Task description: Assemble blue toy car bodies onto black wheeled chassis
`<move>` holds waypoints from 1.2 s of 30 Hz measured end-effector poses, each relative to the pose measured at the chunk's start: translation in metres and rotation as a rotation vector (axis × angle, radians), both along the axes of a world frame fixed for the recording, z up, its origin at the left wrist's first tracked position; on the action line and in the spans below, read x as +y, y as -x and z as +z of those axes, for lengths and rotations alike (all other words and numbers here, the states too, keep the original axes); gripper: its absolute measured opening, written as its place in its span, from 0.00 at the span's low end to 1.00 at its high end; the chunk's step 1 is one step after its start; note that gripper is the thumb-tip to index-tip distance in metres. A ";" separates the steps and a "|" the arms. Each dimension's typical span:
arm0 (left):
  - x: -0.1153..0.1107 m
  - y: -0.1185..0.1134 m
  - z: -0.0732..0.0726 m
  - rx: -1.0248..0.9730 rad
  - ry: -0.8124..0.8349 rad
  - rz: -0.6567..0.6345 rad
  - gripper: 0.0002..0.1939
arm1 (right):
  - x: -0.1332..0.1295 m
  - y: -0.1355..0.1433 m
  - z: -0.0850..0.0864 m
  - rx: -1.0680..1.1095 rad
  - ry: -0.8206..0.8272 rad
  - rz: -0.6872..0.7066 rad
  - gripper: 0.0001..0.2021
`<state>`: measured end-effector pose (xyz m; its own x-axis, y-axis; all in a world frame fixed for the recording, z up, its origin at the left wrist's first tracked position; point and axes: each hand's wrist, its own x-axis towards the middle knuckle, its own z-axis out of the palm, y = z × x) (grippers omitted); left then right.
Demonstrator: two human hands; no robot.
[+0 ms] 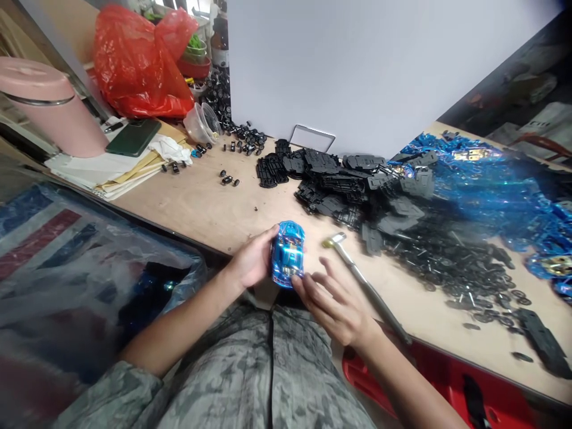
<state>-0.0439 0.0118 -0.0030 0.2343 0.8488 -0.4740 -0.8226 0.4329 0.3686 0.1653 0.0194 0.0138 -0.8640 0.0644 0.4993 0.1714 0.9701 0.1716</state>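
A shiny blue toy car [287,255] is held over the table's front edge, its top facing the camera. My left hand [254,261] grips it along its left side. The fingertips of my right hand [328,298] touch its lower right corner, the other fingers being loosely bent and apart. Just right of the car lies a hammer [369,283] with a metal handle. Beyond it is a heap of black car bases [328,173].
Loose wheels and axles [451,268] and blue car bodies [487,173] spread at the right. A pink flask [53,110], a dark phone [133,137], a red bag [140,65] and a plastic cup [202,123] stand at the back left. A red stool [438,372] is below the table.
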 end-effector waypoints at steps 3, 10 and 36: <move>0.000 0.000 0.002 0.003 0.026 0.011 0.22 | 0.003 0.001 0.001 0.001 0.011 0.011 0.12; 0.001 0.004 -0.002 -0.024 0.015 -0.035 0.26 | 0.006 0.003 0.005 -0.004 0.014 0.032 0.12; 0.007 -0.004 -0.011 -0.227 -0.037 0.018 0.23 | 0.013 -0.011 0.016 0.214 0.182 -0.086 0.28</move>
